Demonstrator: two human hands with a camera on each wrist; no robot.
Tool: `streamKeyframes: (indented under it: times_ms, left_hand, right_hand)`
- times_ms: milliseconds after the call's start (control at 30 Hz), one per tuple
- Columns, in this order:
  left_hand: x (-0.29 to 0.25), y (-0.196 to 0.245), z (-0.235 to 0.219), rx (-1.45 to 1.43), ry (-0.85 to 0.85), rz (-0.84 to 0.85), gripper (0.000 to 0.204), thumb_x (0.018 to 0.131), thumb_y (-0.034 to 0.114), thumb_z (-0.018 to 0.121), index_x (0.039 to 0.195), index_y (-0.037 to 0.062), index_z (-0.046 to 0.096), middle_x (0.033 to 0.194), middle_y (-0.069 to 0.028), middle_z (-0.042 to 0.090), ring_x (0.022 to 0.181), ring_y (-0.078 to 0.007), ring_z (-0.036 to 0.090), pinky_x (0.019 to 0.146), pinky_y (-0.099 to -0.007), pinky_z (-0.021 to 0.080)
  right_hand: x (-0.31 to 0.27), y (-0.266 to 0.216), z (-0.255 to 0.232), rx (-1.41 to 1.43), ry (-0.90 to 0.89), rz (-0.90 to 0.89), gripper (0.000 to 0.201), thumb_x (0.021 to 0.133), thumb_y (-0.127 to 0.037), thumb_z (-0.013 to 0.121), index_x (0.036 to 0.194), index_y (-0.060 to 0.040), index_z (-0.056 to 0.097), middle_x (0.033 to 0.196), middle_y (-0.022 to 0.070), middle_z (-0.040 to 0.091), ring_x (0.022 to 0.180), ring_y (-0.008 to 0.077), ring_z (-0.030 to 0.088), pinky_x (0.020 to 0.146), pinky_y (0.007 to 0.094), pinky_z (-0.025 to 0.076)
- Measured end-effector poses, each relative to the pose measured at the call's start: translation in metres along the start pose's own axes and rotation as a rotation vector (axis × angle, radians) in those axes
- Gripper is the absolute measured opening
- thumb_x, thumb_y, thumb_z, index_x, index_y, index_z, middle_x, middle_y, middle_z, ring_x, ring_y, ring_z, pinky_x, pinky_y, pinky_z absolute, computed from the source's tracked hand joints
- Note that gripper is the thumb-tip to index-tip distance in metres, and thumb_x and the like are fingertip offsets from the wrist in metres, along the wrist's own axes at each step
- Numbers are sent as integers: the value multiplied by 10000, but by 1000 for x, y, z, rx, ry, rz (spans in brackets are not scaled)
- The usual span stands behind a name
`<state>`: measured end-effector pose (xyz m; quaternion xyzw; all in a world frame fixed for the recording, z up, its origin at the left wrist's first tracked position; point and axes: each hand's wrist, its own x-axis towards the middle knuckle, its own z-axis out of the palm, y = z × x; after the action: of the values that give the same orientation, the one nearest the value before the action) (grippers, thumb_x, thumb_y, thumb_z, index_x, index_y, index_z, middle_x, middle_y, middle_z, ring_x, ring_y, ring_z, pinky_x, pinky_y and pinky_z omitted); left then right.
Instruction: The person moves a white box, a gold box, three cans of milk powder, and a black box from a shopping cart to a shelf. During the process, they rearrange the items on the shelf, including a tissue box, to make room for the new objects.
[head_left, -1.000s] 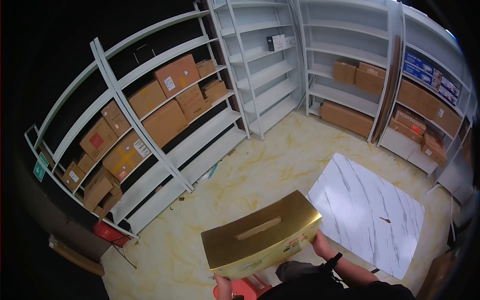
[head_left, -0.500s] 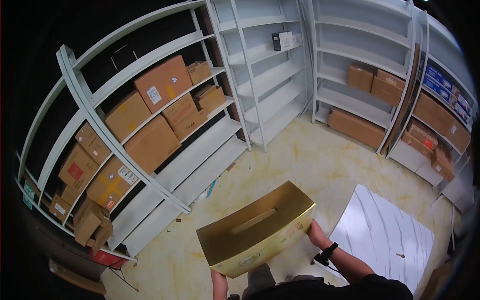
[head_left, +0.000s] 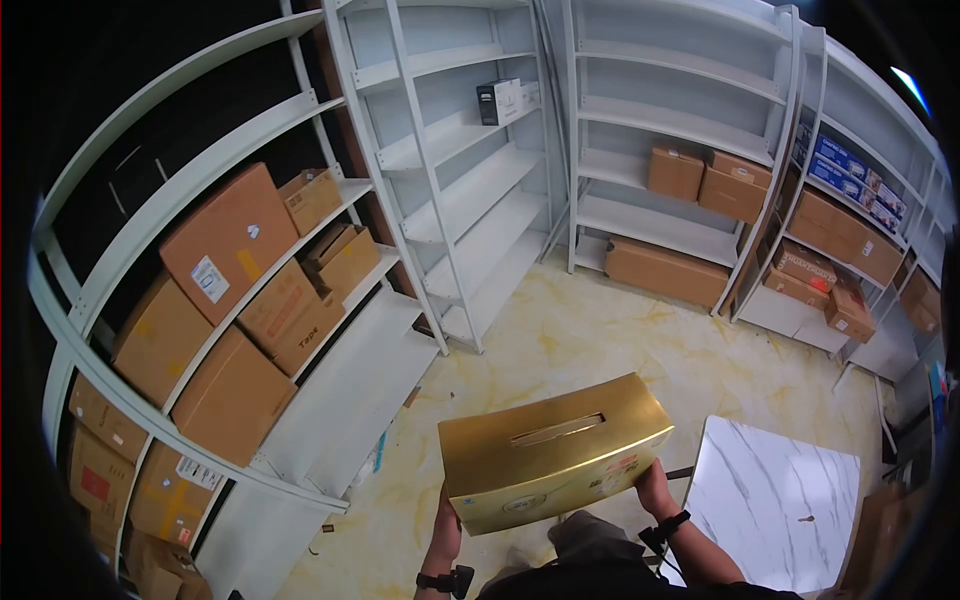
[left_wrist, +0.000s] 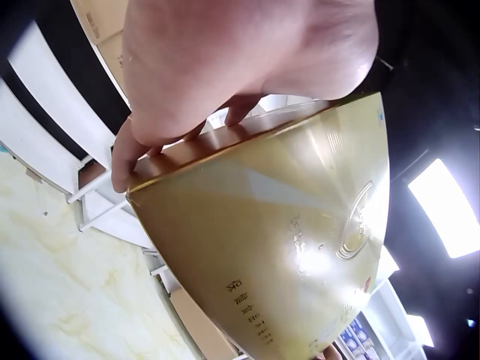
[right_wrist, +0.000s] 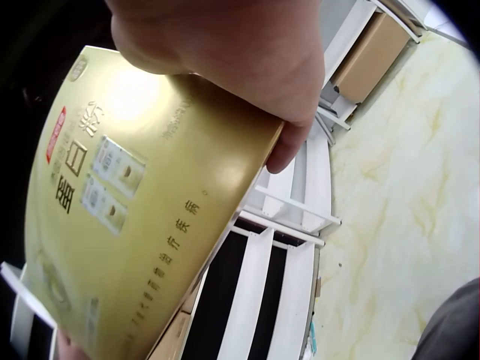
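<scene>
The gold box [head_left: 553, 452] is gripped at both short ends: the left hand [head_left: 447, 505] is clamped on its left end with fingers [left_wrist: 126, 161] curled over the edge, and the right hand [head_left: 655, 487] is clamped on the right end likewise, so that the load is evidently balanced between them. The box is carried level at waist height, slot side up, clear of the marble worktop [head_left: 780, 510] to its right and above the yellow-veined floor [head_left: 600, 340]. White shelving [head_left: 460, 200] with cardboard cartons [head_left: 230, 240] is noted ahead and to the left, well apart from the box.
</scene>
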<state>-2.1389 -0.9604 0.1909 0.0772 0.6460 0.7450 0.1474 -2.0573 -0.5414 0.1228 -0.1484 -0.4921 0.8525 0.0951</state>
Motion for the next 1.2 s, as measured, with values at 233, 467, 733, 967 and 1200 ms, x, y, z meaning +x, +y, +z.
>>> streamKeyframes:
  times_ms: [233, 467, 733, 967, 1200]
  left_hand:
    - [184, -67, 41, -4, -151, -12, 862, 983, 685, 289, 1569, 64, 173, 1590, -86, 271, 1453, -212, 248, 1165, -367, 228]
    - [381, -78, 106, 63, -224, -14, 894, 972, 696, 298, 1576, 59, 133, 1628, -104, 199, 1498, -233, 169, 1193, -370, 174]
    - [537, 5, 154, 213, -67, 112, 1054, 843, 836, 292, 1510, 20, 270, 1519, -91, 376, 1391, -206, 363, 1135, -362, 310]
    - [702, 75, 135, 89, 122, 392, 917, 942, 738, 293, 1523, 29, 269, 1512, -106, 387, 1396, -215, 360, 1135, -362, 292]
    - [865, 210, 114, 92, 159, 718, 719, 1010, 279, 537, 1565, 41, 146, 1605, -105, 228, 1461, -222, 251, 1185, -375, 208]
  right_hand:
    - [133, -12, -58, 33, 163, -107, 548, 1060, -467, 294, 1426, -82, 428, 1421, 60, 508, 1317, 219, 457, 1116, 394, 333]
    - [301, -92, -112, 20, 160, -154, 687, 1029, -600, 275, 1523, -123, 303, 1535, 55, 392, 1409, 225, 360, 1154, 419, 287]
    - [506, -178, -95, 28, 73, -150, 769, 1012, -645, 253, 1554, -101, 222, 1570, 58, 331, 1443, 234, 305, 1185, 419, 233]
    - [736, -219, -34, -110, -352, -218, 720, 1031, -600, 257, 1536, -88, 259, 1561, 76, 347, 1434, 223, 324, 1183, 409, 243]
    - [940, -308, 133, -136, -425, -310, 620, 1072, -491, 249, 1529, -74, 279, 1564, 71, 347, 1440, 213, 311, 1197, 397, 222]
